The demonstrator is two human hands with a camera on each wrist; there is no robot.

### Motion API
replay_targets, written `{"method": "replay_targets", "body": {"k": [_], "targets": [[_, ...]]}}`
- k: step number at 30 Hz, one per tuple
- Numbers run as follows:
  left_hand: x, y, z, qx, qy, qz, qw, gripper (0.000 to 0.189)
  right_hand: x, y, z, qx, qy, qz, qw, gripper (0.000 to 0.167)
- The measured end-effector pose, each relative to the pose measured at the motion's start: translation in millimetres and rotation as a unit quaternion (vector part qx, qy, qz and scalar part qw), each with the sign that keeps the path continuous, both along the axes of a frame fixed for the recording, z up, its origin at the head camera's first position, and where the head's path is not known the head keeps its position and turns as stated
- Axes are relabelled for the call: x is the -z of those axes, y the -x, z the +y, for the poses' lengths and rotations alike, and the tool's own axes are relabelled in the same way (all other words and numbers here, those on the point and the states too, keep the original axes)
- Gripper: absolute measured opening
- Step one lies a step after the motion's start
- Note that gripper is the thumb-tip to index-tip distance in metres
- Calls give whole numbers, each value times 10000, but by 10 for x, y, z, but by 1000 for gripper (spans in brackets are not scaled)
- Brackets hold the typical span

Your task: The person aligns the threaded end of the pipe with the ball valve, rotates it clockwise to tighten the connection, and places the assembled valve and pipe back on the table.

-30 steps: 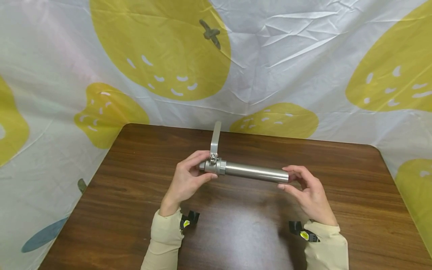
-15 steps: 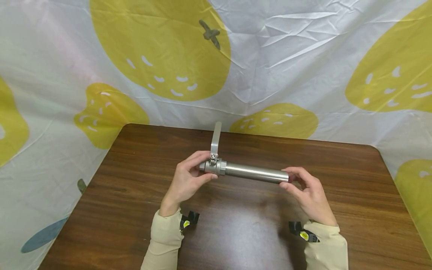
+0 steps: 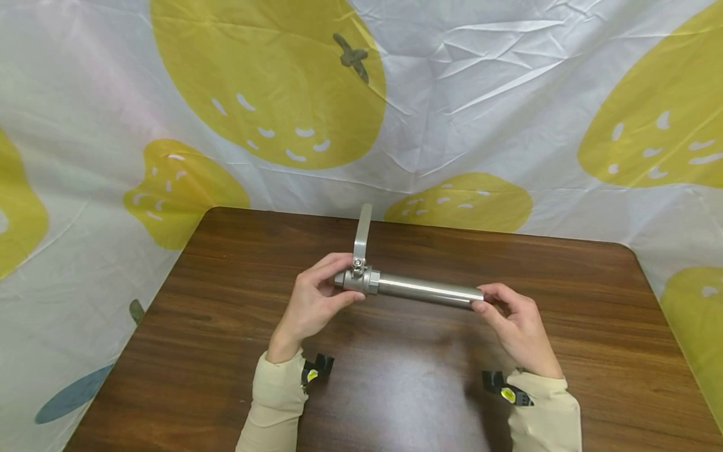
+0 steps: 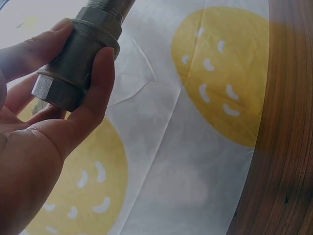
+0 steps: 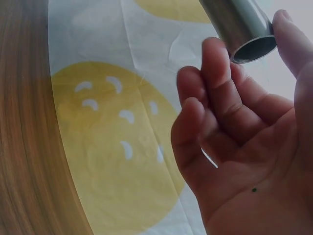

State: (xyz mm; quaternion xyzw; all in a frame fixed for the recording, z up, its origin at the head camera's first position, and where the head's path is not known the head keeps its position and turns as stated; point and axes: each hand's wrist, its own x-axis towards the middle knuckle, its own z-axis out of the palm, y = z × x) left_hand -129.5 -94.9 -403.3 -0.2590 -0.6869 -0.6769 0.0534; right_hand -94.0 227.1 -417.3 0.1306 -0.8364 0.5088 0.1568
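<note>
A steel ball valve [image 3: 356,280] is in my left hand [image 3: 307,304], gripped round its body between thumb and fingers. Its flat lever handle [image 3: 363,229] points away toward the back of the table. From the valve's right end a smooth steel pipe [image 3: 426,290] extends to my right hand [image 3: 522,326], which pinches its far end. In the right wrist view the pipe's hollow end [image 5: 254,49] shows between thumb and fingertips. The left wrist view shows the valve's hex end [image 4: 61,90] near the palm and threads [image 4: 105,10] at its other end.
Both hands hold the parts over a brown wooden table [image 3: 395,389]. A white curtain [image 3: 480,94] printed with yellow fruit stands right behind its back edge and along the sides. Each wrist wears a small black camera mount [image 3: 316,370].
My right hand has shifted slightly, its thumb and fingers moving a little to the right along the pipe's end. The left hand and valve stay almost in place.
</note>
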Motion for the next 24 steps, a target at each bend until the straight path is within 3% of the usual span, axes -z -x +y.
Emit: {"method": "replay_targets", "body": {"k": [6, 13, 17, 24], "targets": [[4, 0, 3, -50, -4, -14, 10000, 55, -9, -3, -17, -89, 336, 15, 9994, 16], [8, 0, -5, -93, 59, -18, 9999, 54, -14, -2, -6, -565, 520, -164, 9969, 48], [-1, -7, -11, -121, 80, -36, 9999, 54, 2, 13, -11, -756, 586, -51, 9954, 59], [-12, -11, -11, -133, 131, -75, 9998, 55, 16, 14, -5, -834, 531, 215, 9949, 53]]}}
